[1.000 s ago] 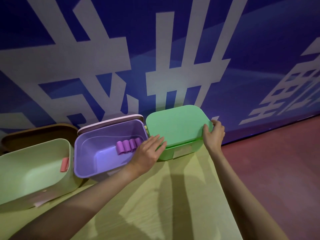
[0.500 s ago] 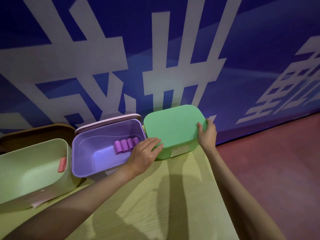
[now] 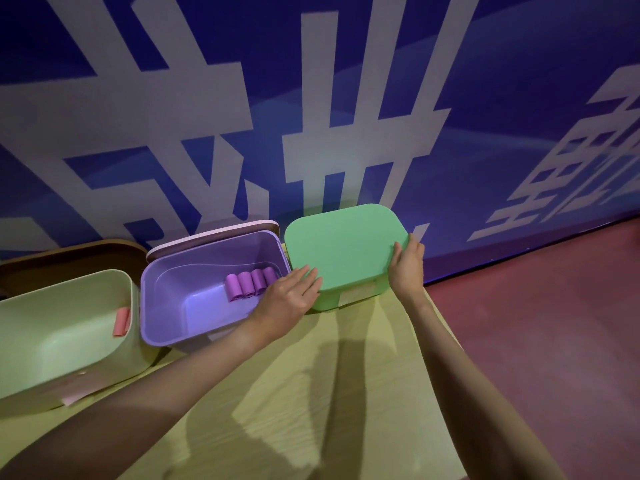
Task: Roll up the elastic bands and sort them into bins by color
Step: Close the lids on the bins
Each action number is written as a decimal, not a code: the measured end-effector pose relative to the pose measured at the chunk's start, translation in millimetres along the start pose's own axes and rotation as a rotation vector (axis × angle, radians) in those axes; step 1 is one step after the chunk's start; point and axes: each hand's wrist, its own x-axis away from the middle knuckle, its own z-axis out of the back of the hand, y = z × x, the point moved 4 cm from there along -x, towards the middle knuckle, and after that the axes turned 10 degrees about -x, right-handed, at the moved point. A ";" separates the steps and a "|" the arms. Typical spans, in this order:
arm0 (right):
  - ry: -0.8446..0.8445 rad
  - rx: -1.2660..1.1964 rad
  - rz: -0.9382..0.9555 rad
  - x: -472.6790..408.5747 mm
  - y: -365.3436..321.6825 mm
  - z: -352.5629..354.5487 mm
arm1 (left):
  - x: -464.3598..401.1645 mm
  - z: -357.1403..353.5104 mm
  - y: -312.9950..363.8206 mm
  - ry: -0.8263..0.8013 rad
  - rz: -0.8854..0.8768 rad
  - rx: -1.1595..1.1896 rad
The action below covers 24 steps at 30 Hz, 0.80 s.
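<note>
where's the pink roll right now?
In the head view it is at the left, inside the pale green bin: the pink roll lies against that bin's right wall, next to the purple bin.

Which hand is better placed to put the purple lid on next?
Left, probably. The left hand lies flat on the green lid's near corner, right beside the open purple bin, whose lid leans behind it. The right hand holds the green lid's far edge.
</note>
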 end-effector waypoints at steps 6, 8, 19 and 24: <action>0.042 0.072 -0.027 -1.9 3.3 -0.9 | -5.4 0.8 2.5 0.004 0.043 0.001; 0.040 0.144 -0.055 -3.5 2.1 -1.5 | -7.9 4.2 0.0 -0.053 0.101 0.050; -0.090 0.129 0.242 17.1 -93.5 -57.8 | 24.6 54.7 -101.8 -0.161 0.664 0.221; -0.405 0.123 0.431 35.0 -145.4 -123.4 | 71.5 80.9 -187.6 -0.179 0.880 0.078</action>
